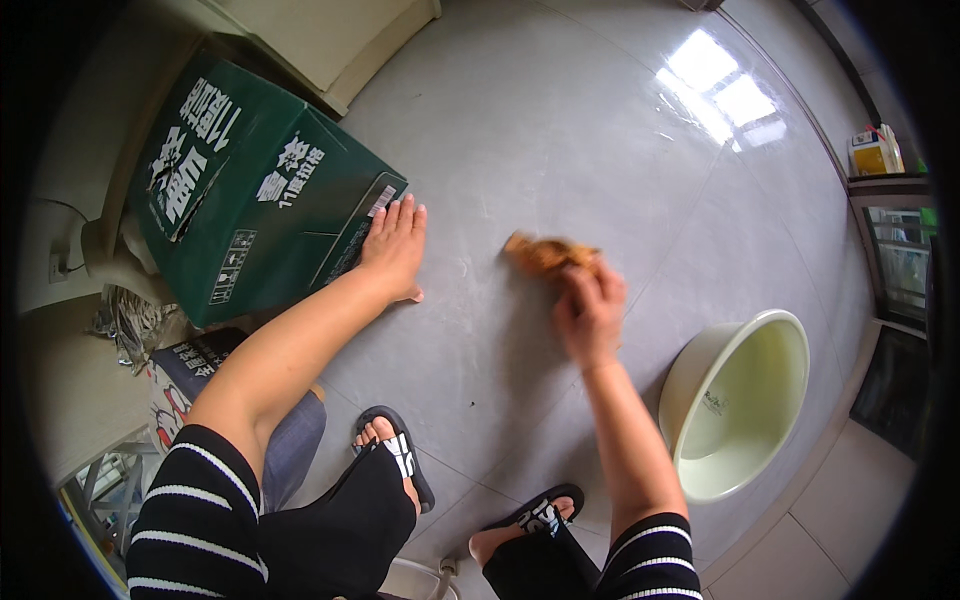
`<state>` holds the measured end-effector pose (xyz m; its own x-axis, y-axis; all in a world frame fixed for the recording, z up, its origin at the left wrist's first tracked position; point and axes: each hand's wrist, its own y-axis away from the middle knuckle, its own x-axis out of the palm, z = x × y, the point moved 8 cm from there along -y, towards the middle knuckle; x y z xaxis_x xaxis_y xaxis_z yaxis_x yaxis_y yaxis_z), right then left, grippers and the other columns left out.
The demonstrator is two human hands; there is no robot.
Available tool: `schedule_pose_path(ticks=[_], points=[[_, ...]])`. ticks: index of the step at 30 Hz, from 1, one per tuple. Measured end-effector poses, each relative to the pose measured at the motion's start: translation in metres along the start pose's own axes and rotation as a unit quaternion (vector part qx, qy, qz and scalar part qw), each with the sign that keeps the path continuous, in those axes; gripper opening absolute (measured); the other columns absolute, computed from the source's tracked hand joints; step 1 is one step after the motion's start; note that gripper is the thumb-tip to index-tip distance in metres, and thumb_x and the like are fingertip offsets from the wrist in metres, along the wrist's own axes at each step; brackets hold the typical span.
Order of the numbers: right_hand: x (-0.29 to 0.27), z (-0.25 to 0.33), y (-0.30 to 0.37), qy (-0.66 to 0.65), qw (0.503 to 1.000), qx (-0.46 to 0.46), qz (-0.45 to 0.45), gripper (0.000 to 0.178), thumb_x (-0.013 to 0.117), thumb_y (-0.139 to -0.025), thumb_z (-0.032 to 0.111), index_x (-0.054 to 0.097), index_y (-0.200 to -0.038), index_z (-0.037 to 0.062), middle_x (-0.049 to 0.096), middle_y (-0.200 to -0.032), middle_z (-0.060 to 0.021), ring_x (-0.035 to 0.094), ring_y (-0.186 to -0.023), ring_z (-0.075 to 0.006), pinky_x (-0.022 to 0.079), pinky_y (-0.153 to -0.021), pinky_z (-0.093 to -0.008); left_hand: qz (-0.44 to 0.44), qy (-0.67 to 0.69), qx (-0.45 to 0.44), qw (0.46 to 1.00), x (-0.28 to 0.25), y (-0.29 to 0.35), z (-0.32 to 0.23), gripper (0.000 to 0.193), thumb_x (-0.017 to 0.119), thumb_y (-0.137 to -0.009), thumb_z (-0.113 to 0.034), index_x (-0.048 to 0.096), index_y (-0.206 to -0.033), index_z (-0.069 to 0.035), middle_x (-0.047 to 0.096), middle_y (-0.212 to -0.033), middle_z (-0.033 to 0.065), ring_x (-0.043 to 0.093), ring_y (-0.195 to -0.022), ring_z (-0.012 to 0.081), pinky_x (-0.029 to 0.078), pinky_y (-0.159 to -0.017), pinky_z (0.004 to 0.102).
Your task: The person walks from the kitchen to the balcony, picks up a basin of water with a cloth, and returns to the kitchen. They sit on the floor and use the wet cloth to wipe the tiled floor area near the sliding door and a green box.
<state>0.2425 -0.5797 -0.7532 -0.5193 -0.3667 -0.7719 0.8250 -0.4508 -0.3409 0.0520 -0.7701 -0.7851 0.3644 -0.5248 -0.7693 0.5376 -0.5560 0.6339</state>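
Note:
My right hand (pixel 592 312) is closed on a crumpled orange-brown cloth (pixel 550 256), held at or just above the grey tiled floor (pixel 480 330). Motion blurs the cloth, so whether all of it touches the tiles is hard to tell. My left hand (pixel 394 250) lies flat against the lower right side of a big dark green cardboard box (pixel 255 190) with white print, its fingers stretched out and holding nothing. The box leans at the left, against pale furniture.
A pale green plastic basin (pixel 690 400) sits at the right, tilted toward the wall side. Dark shelving with a yellow-and-white carton (pixel 875 152) lines the right edge. Crinkled silver foil (pixel 135 325) and a printed bag (pixel 195 360) lie below the box. My sandalled feet (pixel 395 450) stand at the bottom.

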Motion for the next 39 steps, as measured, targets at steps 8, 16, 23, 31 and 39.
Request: schedule_pose_path(ticks=[8,16,23,31,39], points=[[0.009,-0.115,-0.134,0.045,0.988,0.142,-0.041,0.052,0.062,-0.074,0.012,0.058,-0.125,0.0198,0.054,-0.128,-0.0082,0.048,-0.117,-0.0318,0.040,-0.100,-0.0421,0.013,0.018,-0.003,1.000,0.005,-0.004,0.002,0.120,0.088,-0.061,-0.032,0.014,-0.148,0.004,0.010,-0.156,0.0245,0.012,-0.145,0.0347,0.010,-0.119,0.0416],[0.085,0.008,-0.129,0.047,0.988,-0.097,0.109,0.068,0.070,-0.072,0.022,0.048,-0.137,0.0206,0.061,-0.110,-0.0078,0.056,-0.100,-0.0300,0.048,-0.080,-0.0420,-0.002,0.030,-0.033,0.999,0.023,-0.008,0.004,0.121,0.089,-0.059,-0.026,0.012,-0.147,0.006,0.006,-0.156,0.0254,0.010,-0.145,0.0367,0.014,-0.118,0.0466],[0.059,-0.031,-0.100,0.035,0.961,-0.255,0.101,0.034,0.069,-0.074,0.021,0.061,-0.107,0.0134,0.057,-0.086,-0.0071,0.058,-0.081,-0.0268,0.048,-0.063,-0.0377,0.158,0.086,-0.049,0.982,0.035,-0.007,-0.003,0.156,0.090,-0.047,-0.050,-0.018,-0.145,0.005,-0.022,-0.152,0.0285,-0.020,-0.141,0.0444,0.000,-0.115,0.0567],[0.010,-0.234,-0.242,0.277,0.936,0.208,-0.057,0.047,0.052,-0.090,0.046,0.054,-0.133,0.0262,0.048,-0.142,-0.0002,0.042,-0.129,-0.0283,0.036,-0.105,-0.0425,0.193,0.086,-0.045,0.976,0.038,-0.018,-0.010,0.156,0.089,-0.048,-0.052,-0.021,-0.145,0.003,-0.024,-0.151,0.0283,-0.021,-0.140,0.0453,-0.003,-0.113,0.0587],[0.161,0.053,-0.169,0.115,0.941,-0.273,0.161,0.024,0.059,-0.078,0.018,0.069,-0.100,0.0208,0.066,-0.110,-0.0046,0.061,-0.101,-0.0253,0.044,-0.068,-0.0367,0.231,0.061,-0.069,0.969,0.041,-0.012,-0.001,0.153,0.087,-0.051,-0.055,-0.020,-0.146,0.000,-0.024,-0.151,0.0290,-0.022,-0.140,0.0460,-0.005,-0.113,0.0581]])
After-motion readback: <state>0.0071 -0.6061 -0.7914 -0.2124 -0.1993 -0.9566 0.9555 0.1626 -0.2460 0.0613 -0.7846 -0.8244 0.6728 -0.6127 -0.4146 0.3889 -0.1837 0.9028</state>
